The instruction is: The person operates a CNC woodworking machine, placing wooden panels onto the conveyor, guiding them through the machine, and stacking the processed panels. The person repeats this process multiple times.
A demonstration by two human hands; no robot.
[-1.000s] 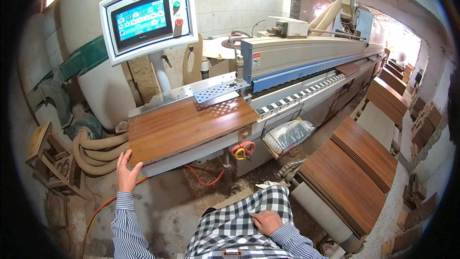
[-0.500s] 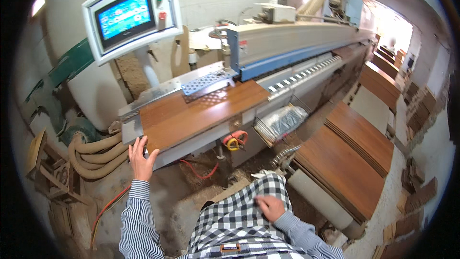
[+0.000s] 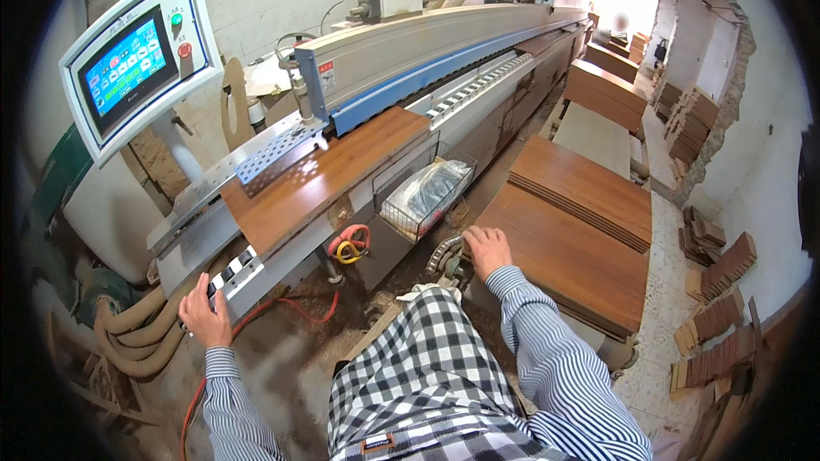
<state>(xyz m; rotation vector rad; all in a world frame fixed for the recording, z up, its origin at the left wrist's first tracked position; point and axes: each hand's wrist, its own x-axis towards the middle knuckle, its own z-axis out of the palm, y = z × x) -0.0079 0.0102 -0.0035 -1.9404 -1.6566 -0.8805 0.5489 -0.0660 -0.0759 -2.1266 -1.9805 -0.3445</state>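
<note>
My left hand (image 3: 205,314) is beside the near end of the machine's feed rail (image 3: 232,277), its fingers apart and holding nothing. A brown wood-grain board (image 3: 320,177) lies flat on the machine bed, under the blue perforated guard (image 3: 275,156) and a short way beyond that hand. My right hand (image 3: 489,252) is at the near left corner of a stack of brown boards (image 3: 568,265). Its fingers are spread at the edge, gripping no board; whether they touch the top one I cannot tell.
A control panel with a lit screen (image 3: 128,68) stands at the left. Below the bed are a wire basket (image 3: 424,190), red and yellow tape rolls (image 3: 348,243) and a red hose (image 3: 303,312). Ribbed ducts (image 3: 128,350) lie lower left; board offcuts (image 3: 726,273) line the right wall.
The board has slid along the bed away from my left hand, baring the rail's black rollers. My right hand has moved from my apron to the board stack. The view has turned right.
</note>
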